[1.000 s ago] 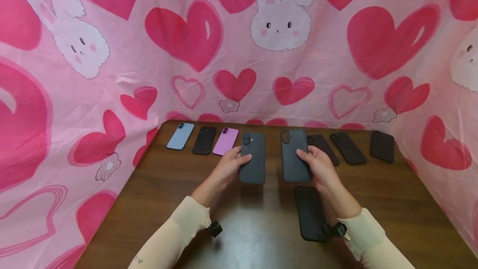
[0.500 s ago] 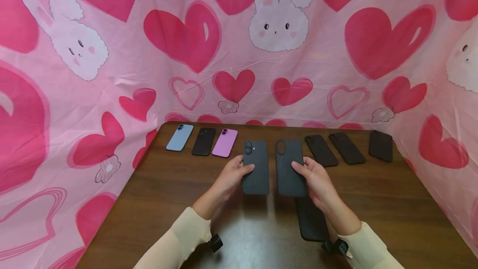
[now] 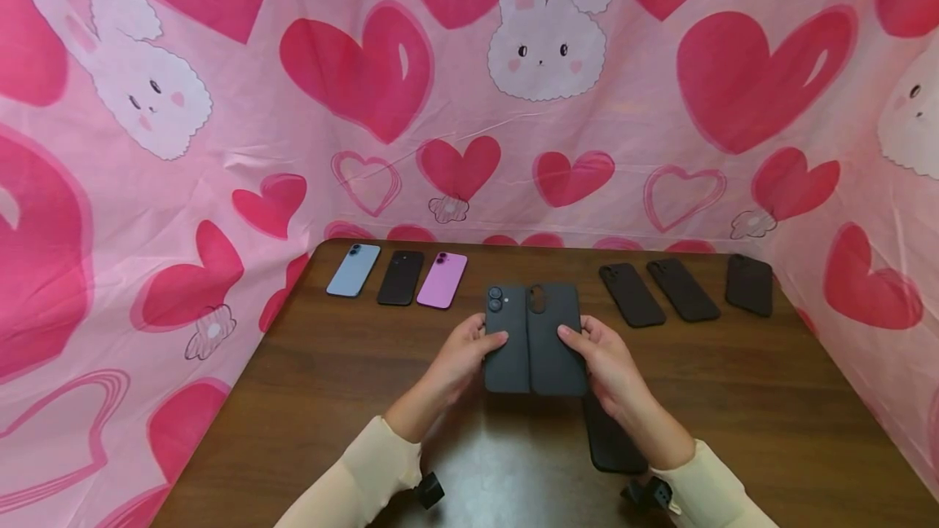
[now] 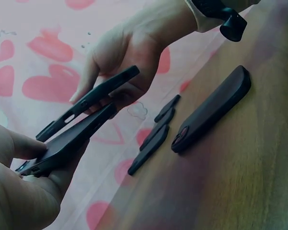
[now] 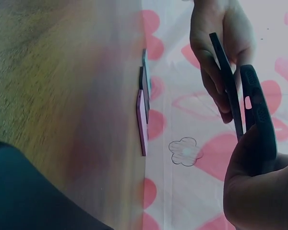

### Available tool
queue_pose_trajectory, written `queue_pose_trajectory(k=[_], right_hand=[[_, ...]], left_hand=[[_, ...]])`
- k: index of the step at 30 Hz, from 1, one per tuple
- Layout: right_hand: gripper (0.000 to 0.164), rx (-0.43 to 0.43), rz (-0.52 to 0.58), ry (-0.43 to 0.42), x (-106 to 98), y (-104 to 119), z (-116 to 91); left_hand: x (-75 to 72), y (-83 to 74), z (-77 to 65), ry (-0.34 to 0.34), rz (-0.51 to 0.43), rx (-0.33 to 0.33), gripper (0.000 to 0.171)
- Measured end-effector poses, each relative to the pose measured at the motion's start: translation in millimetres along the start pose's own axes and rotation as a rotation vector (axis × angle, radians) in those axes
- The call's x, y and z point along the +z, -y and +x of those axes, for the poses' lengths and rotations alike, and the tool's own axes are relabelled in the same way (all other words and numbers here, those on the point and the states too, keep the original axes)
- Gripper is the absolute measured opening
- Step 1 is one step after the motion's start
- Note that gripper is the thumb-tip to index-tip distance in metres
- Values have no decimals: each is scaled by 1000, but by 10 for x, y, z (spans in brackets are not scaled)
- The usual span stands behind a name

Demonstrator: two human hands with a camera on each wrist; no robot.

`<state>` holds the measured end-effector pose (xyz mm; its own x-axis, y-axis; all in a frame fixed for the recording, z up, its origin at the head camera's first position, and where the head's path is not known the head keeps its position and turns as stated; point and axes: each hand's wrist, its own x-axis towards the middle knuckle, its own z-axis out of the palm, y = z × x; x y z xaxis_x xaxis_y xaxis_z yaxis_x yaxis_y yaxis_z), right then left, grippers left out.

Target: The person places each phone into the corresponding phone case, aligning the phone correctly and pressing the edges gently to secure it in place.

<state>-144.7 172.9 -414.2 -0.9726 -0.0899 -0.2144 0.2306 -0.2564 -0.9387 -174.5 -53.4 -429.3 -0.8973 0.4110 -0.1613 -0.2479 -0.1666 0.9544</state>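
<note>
My left hand [image 3: 464,358] holds a dark grey smartphone [image 3: 504,367], its twin camera lenses toward me and the thumb on its back. The right hand [image 3: 607,363] grips a dark phone case [image 3: 556,371] with an oval camera cutout, thumb on its back. Both are raised over the table, edge against edge in the head view, the case slightly overlapping the phone. In the left wrist view the case [image 4: 89,98] stands at an angle over the phone [image 4: 72,140]. A port slot shows in the case [image 5: 261,127] in the right wrist view.
A light blue phone [image 3: 354,270], a black phone [image 3: 400,278] and a pink phone [image 3: 443,280] lie at the back left of the wooden table [image 3: 330,398]. Several black cases [image 3: 632,294] lie back right. Another black phone-shaped item [image 3: 612,440] lies below my right hand. Heart-print cloth [image 3: 455,88] encloses the table.
Both hands have come lower and closer together. The gap between phone and case has closed in the head view, the case moving left and the phone slightly right.
</note>
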Motion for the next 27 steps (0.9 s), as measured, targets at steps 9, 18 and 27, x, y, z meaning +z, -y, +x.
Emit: queue_pose_trajectory(k=[9,18,27], right_hand=[[23,8,-19,-27,67,-26,12],[34,18,-58,-46,130,-46,26],[40,-6,-68,-74,191,-72,55]], left_hand=[[52,16,20,-2,-22,10,41],[135,24,26,-23,-31,29,38],[200,16,33,13,-33,10,45]])
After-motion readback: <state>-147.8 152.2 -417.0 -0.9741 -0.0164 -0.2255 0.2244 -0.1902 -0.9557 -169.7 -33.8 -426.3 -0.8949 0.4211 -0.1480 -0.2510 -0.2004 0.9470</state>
